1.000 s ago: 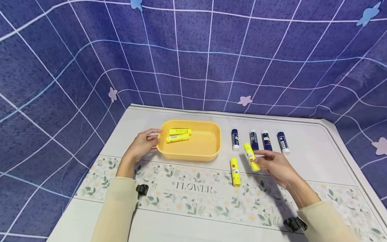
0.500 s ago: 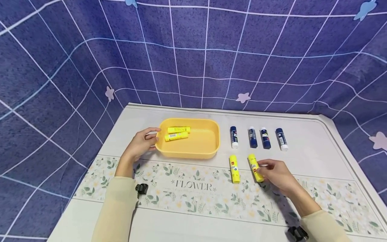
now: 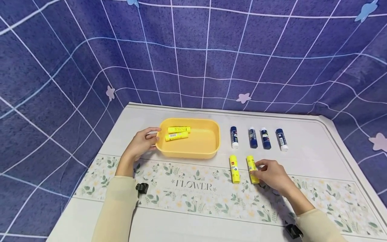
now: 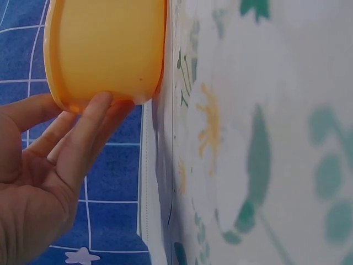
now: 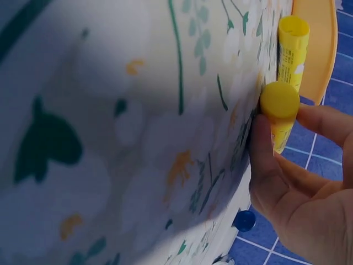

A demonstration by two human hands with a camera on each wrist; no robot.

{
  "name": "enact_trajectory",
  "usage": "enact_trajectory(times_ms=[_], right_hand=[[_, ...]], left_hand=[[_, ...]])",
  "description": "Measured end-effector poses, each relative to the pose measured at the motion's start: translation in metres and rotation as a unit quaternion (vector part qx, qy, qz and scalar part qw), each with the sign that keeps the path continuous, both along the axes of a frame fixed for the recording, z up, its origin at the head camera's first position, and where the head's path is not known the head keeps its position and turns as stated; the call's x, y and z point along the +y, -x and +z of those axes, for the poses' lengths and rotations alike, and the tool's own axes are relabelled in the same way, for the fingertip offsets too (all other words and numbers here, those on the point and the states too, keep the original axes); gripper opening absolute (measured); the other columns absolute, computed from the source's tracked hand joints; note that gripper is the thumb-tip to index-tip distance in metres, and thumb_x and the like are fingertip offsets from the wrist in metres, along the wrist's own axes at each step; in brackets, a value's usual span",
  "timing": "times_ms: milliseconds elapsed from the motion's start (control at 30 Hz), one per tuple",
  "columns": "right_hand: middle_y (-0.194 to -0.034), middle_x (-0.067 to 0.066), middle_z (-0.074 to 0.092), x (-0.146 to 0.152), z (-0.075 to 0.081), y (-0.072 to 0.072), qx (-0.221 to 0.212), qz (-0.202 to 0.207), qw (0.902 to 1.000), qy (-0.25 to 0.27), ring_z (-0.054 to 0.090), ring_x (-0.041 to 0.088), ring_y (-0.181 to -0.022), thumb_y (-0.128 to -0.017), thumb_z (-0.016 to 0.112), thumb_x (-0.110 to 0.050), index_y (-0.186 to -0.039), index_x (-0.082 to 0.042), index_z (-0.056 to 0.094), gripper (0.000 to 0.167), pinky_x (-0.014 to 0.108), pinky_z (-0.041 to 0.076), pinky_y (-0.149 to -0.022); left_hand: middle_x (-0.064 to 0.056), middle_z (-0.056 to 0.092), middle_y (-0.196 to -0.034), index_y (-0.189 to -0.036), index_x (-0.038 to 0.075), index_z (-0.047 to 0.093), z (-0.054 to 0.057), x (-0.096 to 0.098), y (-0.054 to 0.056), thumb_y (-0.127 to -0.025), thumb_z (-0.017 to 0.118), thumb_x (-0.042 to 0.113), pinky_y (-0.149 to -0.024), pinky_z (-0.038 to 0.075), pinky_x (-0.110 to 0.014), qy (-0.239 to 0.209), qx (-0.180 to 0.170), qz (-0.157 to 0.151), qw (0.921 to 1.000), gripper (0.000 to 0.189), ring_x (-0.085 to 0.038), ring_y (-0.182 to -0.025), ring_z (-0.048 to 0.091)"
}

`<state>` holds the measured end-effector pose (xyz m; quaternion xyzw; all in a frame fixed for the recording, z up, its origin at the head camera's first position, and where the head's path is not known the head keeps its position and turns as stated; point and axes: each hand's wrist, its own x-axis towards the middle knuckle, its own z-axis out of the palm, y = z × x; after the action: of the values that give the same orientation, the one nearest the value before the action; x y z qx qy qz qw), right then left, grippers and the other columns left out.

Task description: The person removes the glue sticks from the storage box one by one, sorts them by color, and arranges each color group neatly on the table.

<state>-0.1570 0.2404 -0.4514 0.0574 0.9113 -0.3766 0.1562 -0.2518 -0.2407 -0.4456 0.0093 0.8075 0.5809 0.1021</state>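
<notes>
My right hand [image 3: 272,174] pinches a yellow glue stick [image 3: 252,168] between thumb and fingers, low over the printed flower strip of the table mat. In the right wrist view that glue stick [image 5: 280,102] shows its round end, with the thumb [image 5: 263,143] against its side. Just left of it lies a second yellow glue stick [image 3: 234,169], roughly parallel. My left hand [image 3: 140,144] holds the left end of a yellow plastic tray [image 3: 199,155], fingertips at its rim and wall. Inside the tray rest two yellow glue sticks [image 3: 176,135].
Several dark blue glue sticks [image 3: 252,137] with white parts lie in a row behind the right hand. Beyond the mat [image 3: 193,215] hangs a blue curtain [image 3: 187,60] with white lines and stars. Small black devices [image 3: 142,188] are worn at the wrists.
My right hand has brought the yellow glue stick down and toward me, beside the other yellow one, and turned it nearly parallel. The left hand stays at the tray.
</notes>
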Motion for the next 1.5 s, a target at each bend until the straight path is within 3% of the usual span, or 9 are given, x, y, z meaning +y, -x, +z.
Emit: enact_trajectory(times_ms=[300,500,700,833,933,1000,1133,1333,1500], right_hand=[[-0.111,0.024,0.073,0.001,0.002,0.001,0.003,0.010,0.9999,-0.007,0.072,0.015,-0.072,-0.092,0.076,-0.026,-0.135,0.010,0.060,0.058,0.033,0.060,-0.065],[-0.108,0.019,0.076,0.008,0.007,0.002,0.000,0.018,0.9998,-0.006,0.073,0.016,-0.076,-0.095,0.072,-0.032,-0.134,0.008,0.061,0.057,0.035,0.061,-0.072],[-0.121,0.024,0.072,0.016,0.027,0.015,0.048,0.030,0.9962,0.066,0.075,0.019,-0.091,-0.100,0.067,-0.031,-0.141,0.009,0.054,0.058,0.033,0.064,-0.083],[-0.118,0.009,0.075,0.007,0.052,0.031,0.104,0.058,0.9767,0.179,0.073,0.011,-0.098,-0.100,0.069,-0.020,-0.138,0.008,0.057,0.050,0.022,0.061,-0.090],[-0.111,-0.007,0.076,-0.010,0.070,0.047,0.116,0.081,0.9566,0.255,0.072,0.005,-0.102,-0.098,0.071,-0.015,-0.136,0.008,0.059,0.046,0.019,0.060,-0.093],[-0.109,-0.011,0.075,-0.025,0.078,0.059,0.116,0.097,0.9472,0.283,0.071,0.005,-0.104,-0.097,0.072,-0.012,-0.135,0.007,0.060,0.044,0.020,0.060,-0.093],[-0.113,-0.004,0.076,-0.060,0.085,0.085,0.106,0.133,0.9378,0.303,0.071,0.007,-0.106,-0.095,0.074,-0.007,-0.135,0.004,0.062,0.044,0.021,0.060,-0.094],[-0.119,0.009,0.075,-0.110,0.078,0.112,0.076,0.177,0.9194,0.343,0.071,0.020,-0.113,-0.092,0.074,0.001,-0.133,0.002,0.065,0.042,0.026,0.060,-0.099],[-0.114,0.012,0.075,-0.151,0.071,0.129,0.058,0.196,0.9137,0.351,0.072,0.016,-0.102,-0.091,0.073,0.006,-0.131,0.004,0.066,0.041,0.027,0.061,-0.096]], left_hand=[[-0.024,0.055,-0.151,-0.153,0.011,0.049,0.001,0.001,0.003,-0.105,0.058,0.010,-0.091,0.064,-0.041,0.009,0.002,0.003,0.9999,0.049,-0.043,-0.127,0.064],[-0.024,0.056,-0.150,-0.152,0.010,0.049,-0.003,0.000,0.004,-0.105,0.058,0.008,-0.092,0.064,-0.044,0.007,0.000,0.007,0.9999,0.048,-0.042,-0.123,0.067],[-0.024,0.057,-0.149,-0.152,0.009,0.049,-0.003,-0.002,0.002,-0.105,0.058,0.008,-0.091,0.064,-0.043,0.007,-0.004,0.010,0.9999,0.048,-0.042,-0.124,0.066],[-0.024,0.056,-0.149,-0.152,0.010,0.049,-0.001,-0.002,0.001,-0.105,0.058,0.009,-0.090,0.065,-0.039,0.010,-0.006,0.009,0.9999,0.048,-0.042,-0.125,0.065],[-0.025,0.055,-0.150,-0.153,0.010,0.048,0.000,0.000,0.001,-0.105,0.058,0.009,-0.090,0.065,-0.038,0.008,-0.007,0.005,0.9999,0.049,-0.043,-0.127,0.064],[-0.025,0.055,-0.150,-0.153,0.010,0.048,0.001,0.001,0.001,-0.105,0.057,0.009,-0.091,0.064,-0.039,0.006,-0.007,0.005,0.9999,0.049,-0.043,-0.127,0.064],[-0.024,0.056,-0.149,-0.152,0.010,0.049,-0.001,0.001,0.002,-0.105,0.057,0.009,-0.093,0.064,-0.042,0.011,-0.007,0.006,0.9999,0.047,-0.043,-0.128,0.063],[-0.023,0.057,-0.149,-0.151,0.011,0.051,-0.002,0.003,0.003,-0.105,0.057,0.009,-0.094,0.063,-0.044,0.019,-0.006,0.006,0.9998,0.046,-0.042,-0.129,0.063],[-0.023,0.058,-0.149,-0.150,0.011,0.052,-0.001,0.000,0.002,-0.105,0.057,0.009,-0.094,0.063,-0.045,0.021,-0.006,0.012,0.9997,0.045,-0.042,-0.128,0.064]])
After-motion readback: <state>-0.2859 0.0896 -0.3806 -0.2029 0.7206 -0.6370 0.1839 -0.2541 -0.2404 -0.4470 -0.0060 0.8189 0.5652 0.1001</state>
